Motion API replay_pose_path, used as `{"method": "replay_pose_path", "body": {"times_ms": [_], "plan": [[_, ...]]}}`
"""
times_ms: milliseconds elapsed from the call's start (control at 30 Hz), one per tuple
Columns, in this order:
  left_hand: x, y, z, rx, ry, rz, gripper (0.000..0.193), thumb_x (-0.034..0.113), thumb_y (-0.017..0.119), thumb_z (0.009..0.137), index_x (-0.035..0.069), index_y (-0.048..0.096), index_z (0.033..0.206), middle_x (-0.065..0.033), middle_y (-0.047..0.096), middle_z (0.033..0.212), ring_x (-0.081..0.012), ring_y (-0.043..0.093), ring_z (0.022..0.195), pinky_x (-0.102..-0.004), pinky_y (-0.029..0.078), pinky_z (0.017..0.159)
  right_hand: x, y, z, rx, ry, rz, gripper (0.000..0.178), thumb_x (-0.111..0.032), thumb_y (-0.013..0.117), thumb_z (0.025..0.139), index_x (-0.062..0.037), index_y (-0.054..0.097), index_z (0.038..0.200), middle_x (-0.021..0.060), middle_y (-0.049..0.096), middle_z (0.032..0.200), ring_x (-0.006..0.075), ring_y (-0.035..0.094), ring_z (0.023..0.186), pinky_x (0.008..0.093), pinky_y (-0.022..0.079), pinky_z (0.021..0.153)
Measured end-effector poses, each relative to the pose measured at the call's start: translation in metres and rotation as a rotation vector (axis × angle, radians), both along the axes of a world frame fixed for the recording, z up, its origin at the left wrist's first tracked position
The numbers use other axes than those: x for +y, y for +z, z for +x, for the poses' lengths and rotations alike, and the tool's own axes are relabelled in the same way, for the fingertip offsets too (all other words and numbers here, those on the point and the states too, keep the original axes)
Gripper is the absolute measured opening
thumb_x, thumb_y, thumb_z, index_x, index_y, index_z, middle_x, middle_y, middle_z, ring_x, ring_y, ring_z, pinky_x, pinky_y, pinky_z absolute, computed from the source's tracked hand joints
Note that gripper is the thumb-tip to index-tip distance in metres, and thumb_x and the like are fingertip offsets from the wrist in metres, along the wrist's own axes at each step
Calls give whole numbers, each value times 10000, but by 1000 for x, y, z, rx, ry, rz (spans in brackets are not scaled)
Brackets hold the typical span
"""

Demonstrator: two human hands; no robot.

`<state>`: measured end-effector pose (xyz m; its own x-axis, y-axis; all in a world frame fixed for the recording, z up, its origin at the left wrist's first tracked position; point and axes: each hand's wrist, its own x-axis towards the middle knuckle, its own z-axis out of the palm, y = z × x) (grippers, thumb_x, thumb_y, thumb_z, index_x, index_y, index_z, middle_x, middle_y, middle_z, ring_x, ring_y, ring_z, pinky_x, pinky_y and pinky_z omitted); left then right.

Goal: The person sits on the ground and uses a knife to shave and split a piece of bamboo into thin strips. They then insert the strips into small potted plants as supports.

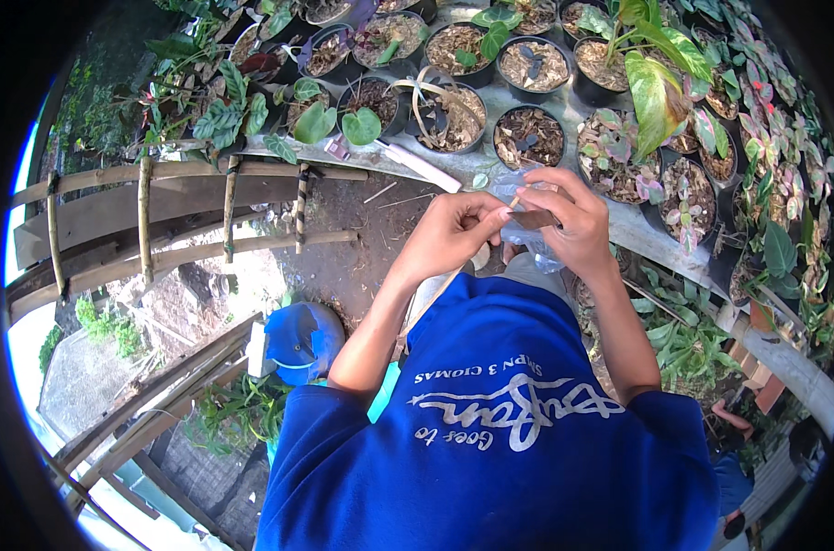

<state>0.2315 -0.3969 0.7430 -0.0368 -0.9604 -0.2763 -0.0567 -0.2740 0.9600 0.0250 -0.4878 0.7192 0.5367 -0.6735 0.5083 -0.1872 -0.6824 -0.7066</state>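
Note:
My left hand (456, 231) is closed, thumb and fingertips pinching a thin light wooden strip (433, 298) that slants down toward my lap. Facing it, my right hand (571, 219) has its fingers curled round a flat, dark brown piece (534, 219), perhaps a blade; its kind is not clear. The two hands nearly meet at fingertip level. Crumpled clear plastic (544, 253) hangs below and around the right fingers. On the table edge beyond my left hand lies a slim white stick-shaped object (426, 169), with a small pinkish piece (337, 147) near it.
Several black pots with plants stand along the pale table (504, 96) ahead. One pot (451, 119) carries a bent-strip loop. A bamboo rail (187, 172) runs at left, above a blue bucket (302, 335). Pink-green leaves crowd the right; part of another person (734, 482) shows lower right.

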Motion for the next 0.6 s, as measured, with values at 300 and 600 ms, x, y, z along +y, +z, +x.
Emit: {"method": "replay_pose_path", "body": {"times_ms": [300, 600], "plan": [[27, 21, 24, 46, 64, 76, 264, 217, 670, 1070, -31, 714, 1149, -20, 718, 923, -46, 647, 820, -216, 514, 710, -77, 5, -4, 116, -119, -9, 141, -106, 814, 871, -31, 782, 986, 66, 744, 1032, 281, 743, 862, 374, 581, 772], [17, 20, 17, 240, 10, 60, 274, 218, 603, 1099, -16, 712, 1192, -32, 701, 863, -81, 614, 792, -240, 453, 692, -98, -15, 19, 375, -100, 0, 155, -193, 762, 920, -73, 782, 1015, 104, 770, 1002, 354, 734, 887, 414, 577, 784]]}}
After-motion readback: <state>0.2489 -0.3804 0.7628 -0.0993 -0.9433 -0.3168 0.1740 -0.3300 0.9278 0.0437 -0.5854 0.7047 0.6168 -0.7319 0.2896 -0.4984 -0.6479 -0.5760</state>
